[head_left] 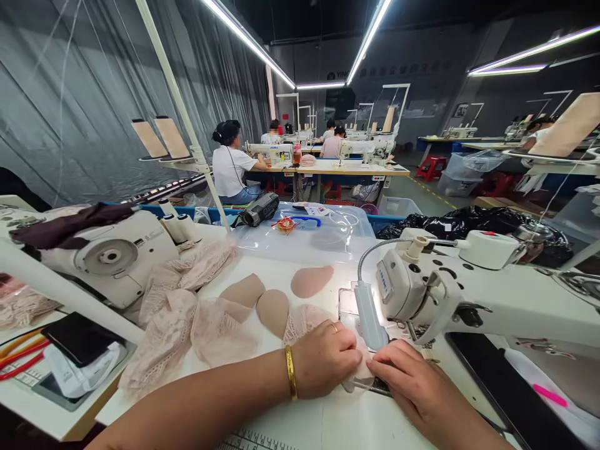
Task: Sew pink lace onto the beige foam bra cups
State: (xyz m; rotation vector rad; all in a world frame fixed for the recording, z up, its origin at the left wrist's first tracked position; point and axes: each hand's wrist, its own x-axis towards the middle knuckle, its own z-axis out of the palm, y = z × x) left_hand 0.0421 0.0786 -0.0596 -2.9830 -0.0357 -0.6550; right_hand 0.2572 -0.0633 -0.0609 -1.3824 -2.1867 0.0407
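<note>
My left hand [330, 356], with a gold bracelet at the wrist, pinches a piece of pale pink lace fabric [307, 319] in front of the sewing machine [403, 281]. Close by on its right, my right hand [407, 378] grips the same fabric, thumb and fingertips together. The fabric's end lies between the two hands, mostly covered by the fingers. Just above them hangs a small lamp [370, 315] on a bendable neck, hiding part of the needle area. Left of my hands lie beige cup pads [273, 312] and a separate rounded pad [309, 281].
More lace fabric [173, 325] is heaped at the left, near a second machine [112, 250] and thread cones [180, 225]. A translucent plastic lid [337, 244] lies behind. At the right rests a long black object [506, 381]. A person in white [232, 165] sews farther off.
</note>
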